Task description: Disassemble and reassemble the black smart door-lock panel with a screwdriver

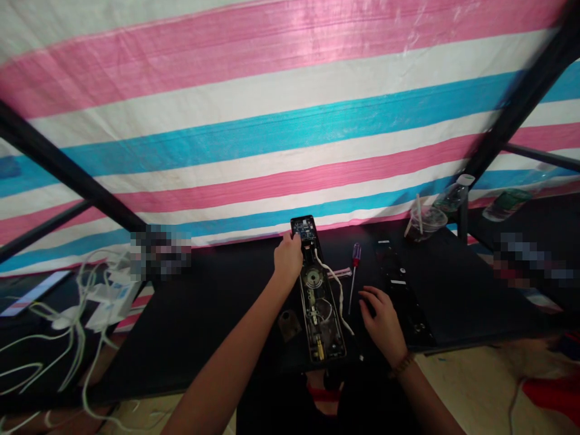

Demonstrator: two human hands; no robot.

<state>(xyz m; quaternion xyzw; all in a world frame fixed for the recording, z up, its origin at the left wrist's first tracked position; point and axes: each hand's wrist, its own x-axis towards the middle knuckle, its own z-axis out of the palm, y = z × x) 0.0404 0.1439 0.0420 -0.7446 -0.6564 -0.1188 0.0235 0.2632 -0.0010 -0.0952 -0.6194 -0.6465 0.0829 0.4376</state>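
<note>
Head view: left hand (pixel 287 257) grips lock body (pixel 317 296); right hand (pixel 383 317) rests flat.

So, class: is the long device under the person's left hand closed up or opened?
Opened: the long device shows bare internal parts and white wiring, with the left hand at its far end.

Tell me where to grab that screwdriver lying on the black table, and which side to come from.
Probably take the screwdriver by its red handle at the far end, coming down from above. It lies flat, thin shaft pointing toward you; the handle is the thickest part. The open device lies to its left, the right hand rests near its tip.
</note>
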